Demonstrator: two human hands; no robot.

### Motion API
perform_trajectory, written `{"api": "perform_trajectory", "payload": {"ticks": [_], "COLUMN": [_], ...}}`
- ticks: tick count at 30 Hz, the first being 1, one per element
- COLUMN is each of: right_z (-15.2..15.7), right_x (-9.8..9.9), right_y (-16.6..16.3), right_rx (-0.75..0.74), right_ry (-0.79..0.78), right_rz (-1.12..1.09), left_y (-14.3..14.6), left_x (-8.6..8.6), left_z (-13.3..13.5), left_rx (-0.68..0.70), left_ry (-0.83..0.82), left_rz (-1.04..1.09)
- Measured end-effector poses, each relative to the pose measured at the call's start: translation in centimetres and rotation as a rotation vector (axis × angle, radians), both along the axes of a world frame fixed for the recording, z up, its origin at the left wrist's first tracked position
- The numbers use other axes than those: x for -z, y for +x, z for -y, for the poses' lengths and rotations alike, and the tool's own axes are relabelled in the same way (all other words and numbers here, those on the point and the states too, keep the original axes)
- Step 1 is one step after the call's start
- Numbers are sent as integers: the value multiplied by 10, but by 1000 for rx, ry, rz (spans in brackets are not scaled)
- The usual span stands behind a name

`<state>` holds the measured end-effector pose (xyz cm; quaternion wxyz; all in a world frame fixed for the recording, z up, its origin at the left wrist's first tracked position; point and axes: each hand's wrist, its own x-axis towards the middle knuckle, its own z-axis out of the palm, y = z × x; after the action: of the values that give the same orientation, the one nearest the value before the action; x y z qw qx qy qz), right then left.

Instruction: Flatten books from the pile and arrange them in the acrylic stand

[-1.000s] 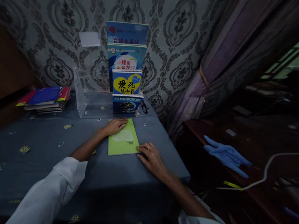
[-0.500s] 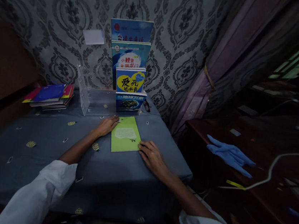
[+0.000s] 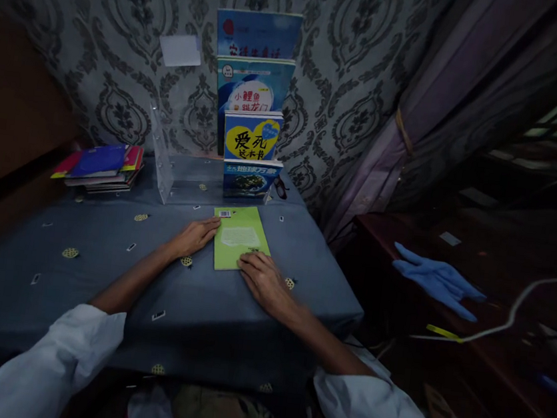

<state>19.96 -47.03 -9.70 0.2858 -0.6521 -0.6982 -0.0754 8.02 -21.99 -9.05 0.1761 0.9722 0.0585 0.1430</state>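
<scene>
A thin green book (image 3: 240,237) lies flat, back cover up, on the blue tablecloth (image 3: 101,262). My left hand (image 3: 197,236) rests flat at the book's left edge, fingertips touching it. My right hand (image 3: 261,279) lies on the book's near right corner, fingers spread flat. Just behind the book a clear acrylic stand (image 3: 182,171) holds several blue children's books (image 3: 250,135) in stepped tiers, all in its right half; its left half shows no books.
A stack of colourful books (image 3: 102,167) lies at the table's back left. A white note (image 3: 180,50) is stuck on the patterned wall. A dark wooden bench on the right carries a blue glove (image 3: 434,280) and a white cable (image 3: 512,316). A curtain (image 3: 421,104) hangs at right.
My left hand slid off the book's top to its left edge. My right hand moved from beside the book onto its near corner. The view tilted slightly downward.
</scene>
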Motion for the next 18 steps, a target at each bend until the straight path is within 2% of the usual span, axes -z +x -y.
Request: {"api": "perform_trajectory", "payload": {"ticks": [12,18], "right_z": [-10,-11], "right_x": [4,3], "right_y": [-23,-35], "right_rx": [-16,-10], "right_ry": [1,-27], "right_rz": [0,-2], "left_y": [-57,-81], "left_x": [-9,-6], "left_z": [52,76], "left_rx": [95,127], "left_ry": [10,98], "left_rz": [-63,-72]}}
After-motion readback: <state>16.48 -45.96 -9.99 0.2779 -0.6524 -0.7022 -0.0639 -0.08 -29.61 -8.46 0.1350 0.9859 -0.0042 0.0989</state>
